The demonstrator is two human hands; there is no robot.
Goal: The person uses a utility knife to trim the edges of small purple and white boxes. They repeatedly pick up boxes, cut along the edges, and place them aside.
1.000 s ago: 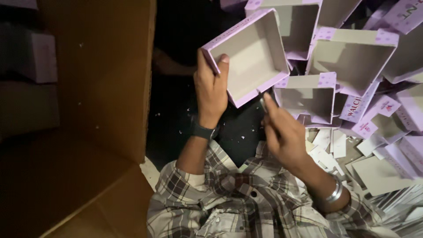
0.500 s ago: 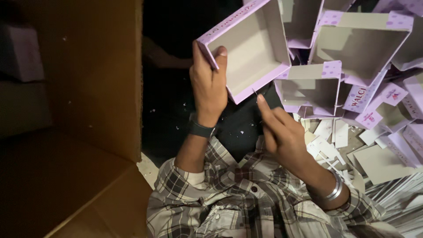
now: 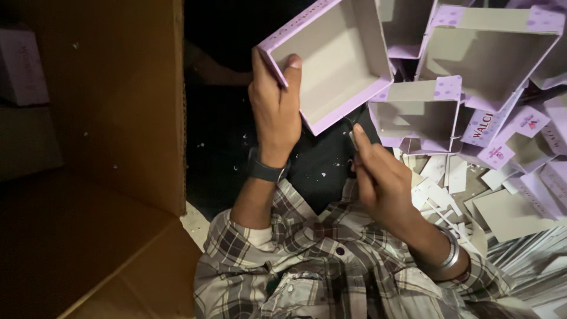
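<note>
The left hand [image 3: 273,112] grips the lilac box tray [image 3: 331,59] by its near corner; the right hand [image 3: 381,177], fingers closed on a thin blade [image 3: 352,139], sits just below the tray's lower edge.

Two hands – left hand [image 3: 273,109], right hand [image 3: 381,177]. One lilac box tray [image 3: 331,59] held up; at least four more open trays [image 3: 422,112] heaped behind. One cardboard carton [image 3: 118,106]. Loose card pieces [image 3: 437,189] – too many to count.
</note>
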